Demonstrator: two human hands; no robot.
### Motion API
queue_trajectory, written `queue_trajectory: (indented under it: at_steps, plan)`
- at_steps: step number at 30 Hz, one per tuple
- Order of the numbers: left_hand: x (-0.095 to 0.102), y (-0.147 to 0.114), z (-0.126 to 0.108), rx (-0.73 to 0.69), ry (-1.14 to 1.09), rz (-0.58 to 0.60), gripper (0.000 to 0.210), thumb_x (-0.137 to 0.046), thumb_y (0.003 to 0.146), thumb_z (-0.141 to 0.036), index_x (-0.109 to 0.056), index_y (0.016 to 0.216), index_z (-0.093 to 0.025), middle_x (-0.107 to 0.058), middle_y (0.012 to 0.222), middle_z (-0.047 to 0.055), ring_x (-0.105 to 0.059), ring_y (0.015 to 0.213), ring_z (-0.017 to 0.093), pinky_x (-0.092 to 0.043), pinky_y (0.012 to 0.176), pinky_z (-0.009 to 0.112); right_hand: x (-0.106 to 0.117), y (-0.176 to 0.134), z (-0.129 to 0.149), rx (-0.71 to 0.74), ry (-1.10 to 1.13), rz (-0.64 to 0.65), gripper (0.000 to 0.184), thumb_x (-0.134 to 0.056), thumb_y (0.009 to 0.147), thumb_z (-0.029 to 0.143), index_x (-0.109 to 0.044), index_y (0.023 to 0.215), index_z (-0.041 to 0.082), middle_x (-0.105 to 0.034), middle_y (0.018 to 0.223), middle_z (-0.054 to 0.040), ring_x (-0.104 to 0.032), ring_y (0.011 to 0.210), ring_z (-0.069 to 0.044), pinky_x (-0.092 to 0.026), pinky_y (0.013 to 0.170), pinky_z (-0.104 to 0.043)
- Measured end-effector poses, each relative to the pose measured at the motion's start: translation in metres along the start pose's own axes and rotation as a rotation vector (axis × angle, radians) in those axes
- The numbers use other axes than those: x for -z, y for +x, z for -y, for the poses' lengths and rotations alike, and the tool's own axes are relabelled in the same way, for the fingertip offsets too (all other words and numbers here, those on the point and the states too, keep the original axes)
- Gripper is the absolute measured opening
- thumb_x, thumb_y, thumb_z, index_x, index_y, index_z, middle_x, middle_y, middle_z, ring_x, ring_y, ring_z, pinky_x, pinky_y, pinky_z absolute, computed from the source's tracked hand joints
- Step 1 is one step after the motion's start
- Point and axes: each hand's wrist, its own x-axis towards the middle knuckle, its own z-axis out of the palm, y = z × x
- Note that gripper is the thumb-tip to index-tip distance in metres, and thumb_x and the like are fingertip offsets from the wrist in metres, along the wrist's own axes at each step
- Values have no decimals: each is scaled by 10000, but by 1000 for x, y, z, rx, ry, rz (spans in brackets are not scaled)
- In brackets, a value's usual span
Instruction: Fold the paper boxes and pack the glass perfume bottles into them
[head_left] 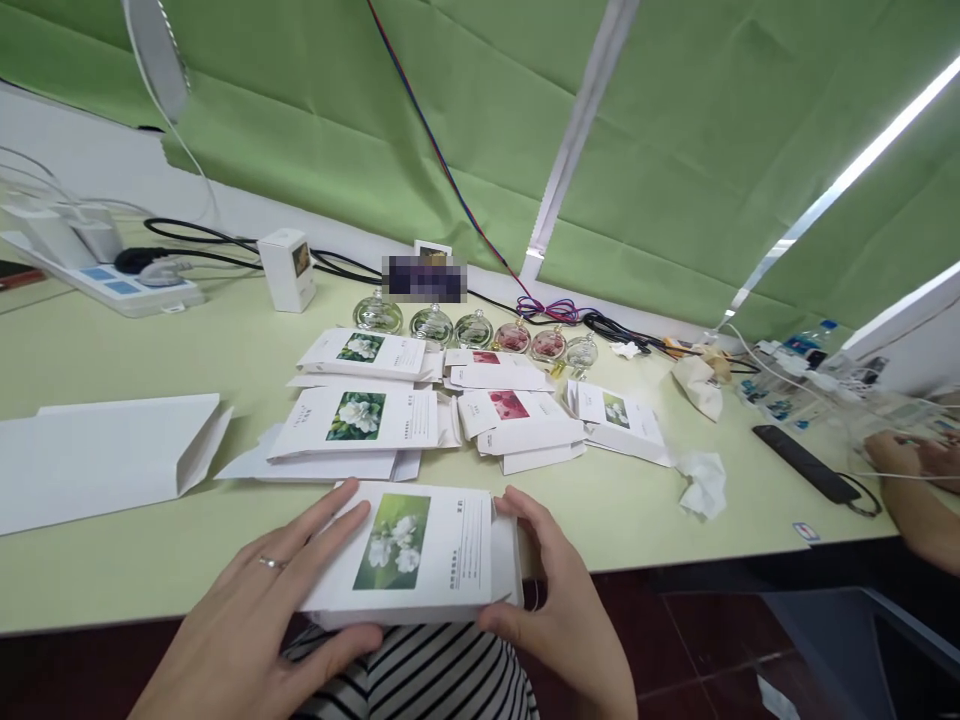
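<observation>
Holding the box at the table's six-o'clock edge, left hand and right hand are part-curled around its ends (both equally near). Its long axis runs roughly nine to three, between them.

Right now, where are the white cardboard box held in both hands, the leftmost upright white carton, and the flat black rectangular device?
Held white cardboard box [405, 548]: head view, printed flower picture on its top.
Leftmost upright white carton [279, 275]: head view, plain side.
Flat black rectangular device [806, 463]: head view, upper surface.
</observation>
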Motion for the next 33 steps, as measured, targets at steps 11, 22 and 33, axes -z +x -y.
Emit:
queue_trajectory:
  at_steps: [11,22,33]
  plan:
    - [2,24,-3,-10,-78,67,429,-462,886,-638,-544,1250,-426,-532,1427,-8,-585,1175,314,-502,923,476,23,21,-3,170,-109,118,618,-790,751,297,-550,1320,295,-560,1398,-54,-494,1320,-257,-390,1120,-418]
    - [2,30,1,-53,-81,117,276,-520,852,-457,-582,1111,-384,-453,1507,13,-650,1023,332,-544,774,500,19,13,-7,255,-140,27,534,-748,809,399,-577,1302,289,-540,1419,-74,-446,1362,-269,-367,1144,-451]
    - [5,34,-7,-110,-34,81,262,-454,899,-451,-473,1157,-408,-431,1499,11,-635,1008,317,-518,759,489,16,0,-12,196,343,-7,685,-757,773,537,-514,1362,283,-610,1237,-92,-627,1097,-217,-556,919,-333]
